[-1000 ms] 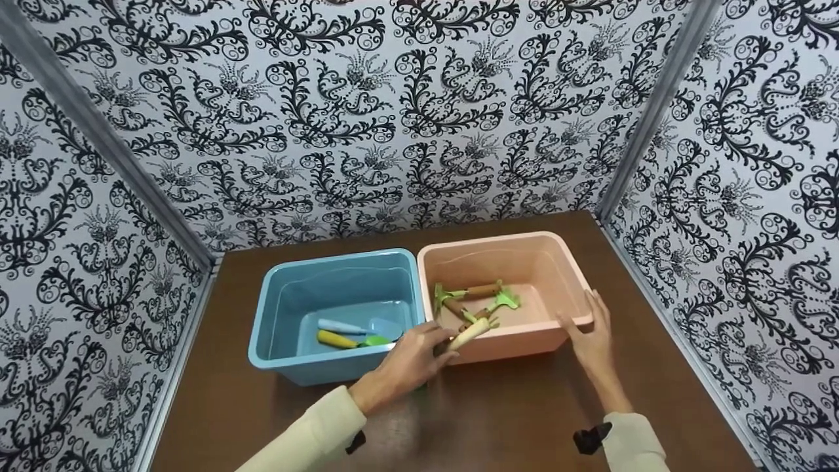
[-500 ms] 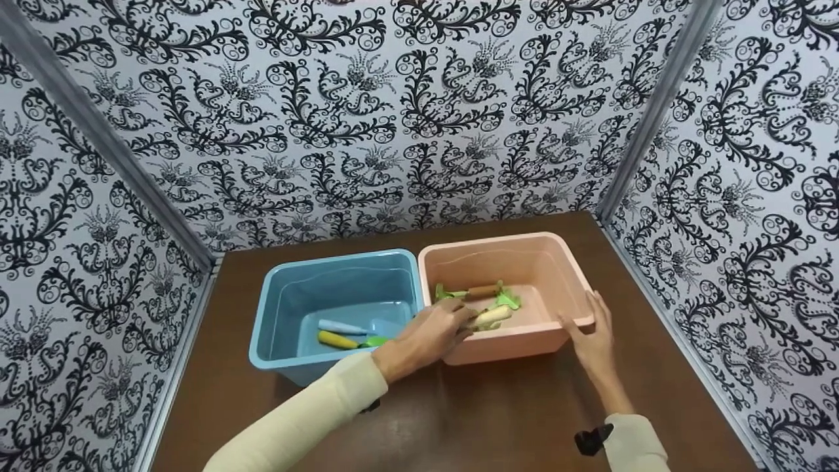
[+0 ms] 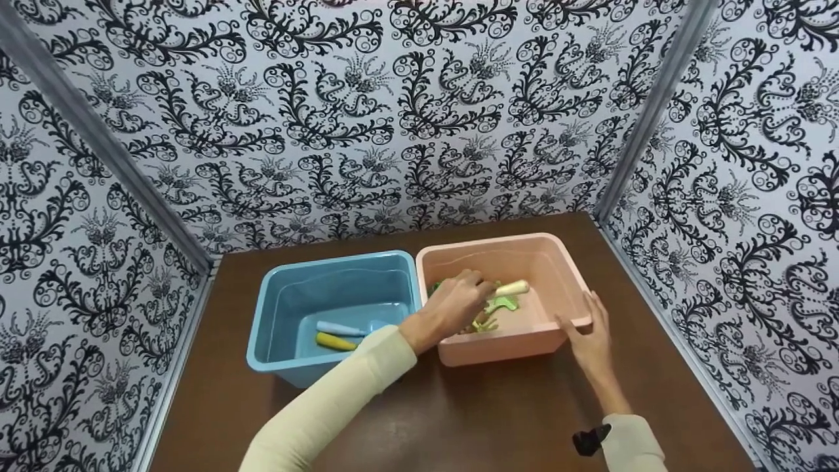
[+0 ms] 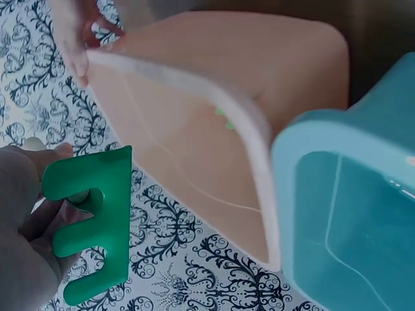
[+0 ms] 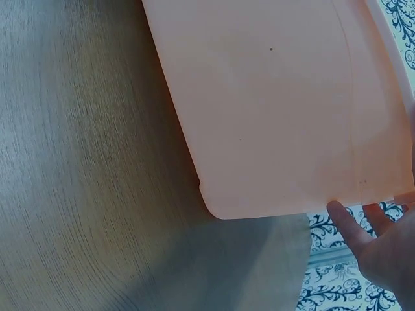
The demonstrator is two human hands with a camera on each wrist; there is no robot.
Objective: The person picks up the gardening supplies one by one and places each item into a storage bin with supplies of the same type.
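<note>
My left hand [image 3: 453, 298] reaches over the peach bin [image 3: 557, 331] and grips a small hand rake with a cream handle [image 3: 513, 288]. Its green toothed head [image 4: 110, 214] shows in the left wrist view, outside the fingers and higher than the bin's rim. Below this hand, green-headed garden tools [image 3: 503, 303] lie in the bin, partly covered by the hand. At the bin's near right corner, my right hand [image 3: 592, 334] holds the rim between thumb and fingers; the right wrist view has its thumb [image 5: 347, 223] against the outer wall.
Left of the peach bin, right alongside it, stands a blue bin [image 3: 262, 314]. A pale blue-handled tool [image 3: 337, 328] and a yellow-handled tool [image 3: 334, 341] lie inside it. Patterned walls [image 3: 406, 118] enclose the brown table [image 3: 216, 393] at the back and sides.
My left hand has moved right and away from me with the rake, from the bins' near edges to over the peach bin. My right hand keeps its place on the corner.
</note>
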